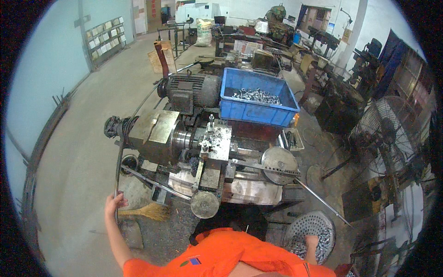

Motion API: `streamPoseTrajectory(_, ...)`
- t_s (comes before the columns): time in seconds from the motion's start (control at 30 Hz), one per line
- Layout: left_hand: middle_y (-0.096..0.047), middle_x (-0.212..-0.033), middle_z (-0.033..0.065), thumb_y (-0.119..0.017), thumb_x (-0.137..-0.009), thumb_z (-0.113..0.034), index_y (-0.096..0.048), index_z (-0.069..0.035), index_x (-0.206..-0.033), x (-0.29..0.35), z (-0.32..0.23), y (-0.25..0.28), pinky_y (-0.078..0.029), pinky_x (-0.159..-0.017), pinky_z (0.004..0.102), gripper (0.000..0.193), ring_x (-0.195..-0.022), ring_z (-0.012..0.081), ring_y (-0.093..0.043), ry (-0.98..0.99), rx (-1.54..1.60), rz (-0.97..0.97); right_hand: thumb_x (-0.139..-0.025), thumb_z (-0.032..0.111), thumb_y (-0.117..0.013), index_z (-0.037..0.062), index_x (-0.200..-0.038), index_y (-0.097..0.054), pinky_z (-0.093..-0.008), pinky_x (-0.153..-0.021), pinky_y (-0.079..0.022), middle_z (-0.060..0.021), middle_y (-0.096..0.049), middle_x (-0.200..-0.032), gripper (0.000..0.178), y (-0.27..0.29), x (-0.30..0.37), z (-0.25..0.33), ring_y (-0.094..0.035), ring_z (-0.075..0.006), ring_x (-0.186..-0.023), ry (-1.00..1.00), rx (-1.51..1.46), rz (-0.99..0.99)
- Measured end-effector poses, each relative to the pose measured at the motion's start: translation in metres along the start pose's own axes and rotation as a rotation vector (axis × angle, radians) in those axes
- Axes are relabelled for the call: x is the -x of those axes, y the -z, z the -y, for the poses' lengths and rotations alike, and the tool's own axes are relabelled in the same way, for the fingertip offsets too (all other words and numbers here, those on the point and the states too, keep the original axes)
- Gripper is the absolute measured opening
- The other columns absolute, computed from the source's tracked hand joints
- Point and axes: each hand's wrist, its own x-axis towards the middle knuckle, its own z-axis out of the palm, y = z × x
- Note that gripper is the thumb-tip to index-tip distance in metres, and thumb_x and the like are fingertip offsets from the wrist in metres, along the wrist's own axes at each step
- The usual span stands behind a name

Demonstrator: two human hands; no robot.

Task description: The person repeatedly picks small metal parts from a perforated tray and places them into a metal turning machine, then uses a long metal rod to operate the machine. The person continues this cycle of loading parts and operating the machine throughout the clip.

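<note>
Concrete workshop floor (74, 194) is lying under two busy hands: one on a rod, one among metal pieces

Well apart from each other, the hands are working at opposite ends of a greasy machine (154, 127). The right hand (312, 241) is resting down among small metal pieces (326, 235); its fingers are hiding from view, so I cannot tell whether they are pinching any. The left hand (117, 203) appears to be curling narrowly around a long rod (119, 161), which is rising from the grip toward the machine's left end, presumably giving the arm reach without leaning.

Around the right hand, a grey perforated basin (299, 223) is holding the pieces, probably standing there so that they are staying within easy reach. They are looking silvery, short and chunky, lying jumbled and catching the light; their exact shape is too small to tell.

Just to the right of the left hand, a straw broom (150, 211) is lying on the floor. Farther out, beyond both grips, a blue bin (258, 114) is sitting behind the tooling, containing more shiny parts (256, 96), perhaps keeping them in one place. To its left a ribbed motor (196, 92) is sitting behind the machine, and well beyond the right hand a caged fan (387, 129) is standing.
</note>
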Motion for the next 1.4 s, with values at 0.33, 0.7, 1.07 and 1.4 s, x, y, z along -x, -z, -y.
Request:
streamPoseTrajectory(0.33,-0.058,-0.071,0.0154,-0.057,-0.078,-0.015,-0.047,0.005,-0.103,-0.002,0.006,0.002,-0.051,-0.055,0.0323,0.034,-0.059,0.0218,-0.059,-0.007,0.071,0.002,-0.069,0.007,-0.052,-0.0053,-0.071,-0.062,-0.0273,-0.056,-0.043,-0.0093,-0.057,-0.068,0.016,0.242,0.007,0.116,-0.057,-0.0167,-0.064,0.128,-1.755,-0.100)
streamPoseTrajectory(0.7,-0.059,-0.073,0.0156,-0.063,-0.073,-0.025,-0.054,0.004,-0.085,0.017,-0.006,0.000,-0.047,-0.054,0.0327,0.033,-0.063,0.0214,-0.059,-0.076,-0.571,-0.147,-0.053,0.007,-0.053,0.0079,-0.076,-0.068,-0.0317,-0.081,-0.044,-0.0200,-0.059,-0.100,0.027,0.370,-0.047,0.420,-0.056,-0.0265,-0.096,1.236,-0.984,-0.033)
streamPoseTrajectory(1.07,-0.056,-0.074,0.0258,-0.064,-0.070,-0.027,-0.053,0.004,-0.081,0.067,-0.002,-0.015,-0.044,-0.065,0.0444,0.034,-0.075,0.0402,-0.056,-0.132,-0.990,-0.428,-0.052,0.016,-0.056,-0.0003,-0.064,-0.063,-0.0380,-0.070,-0.049,-0.0204,-0.060,-0.075,0.022,0.420,-0.073,0.583,-0.060,-0.0346,-0.073,1.238,-0.195,-0.280)
streamPoseTrajectory(1.4,-0.057,-0.075,0.0244,-0.064,-0.068,-0.023,-0.054,0.003,-0.085,0.056,0.014,-0.008,-0.044,-0.067,0.0446,0.033,-0.076,0.0390,-0.056,-0.165,-0.948,-0.450,-0.053,0.018,-0.059,-0.0051,-0.067,-0.061,-0.0385,-0.071,-0.048,-0.0267,-0.058,-0.078,0.027,0.401,-0.093,0.611,-0.059,-0.0367,-0.076,1.104,-0.481,-0.017)
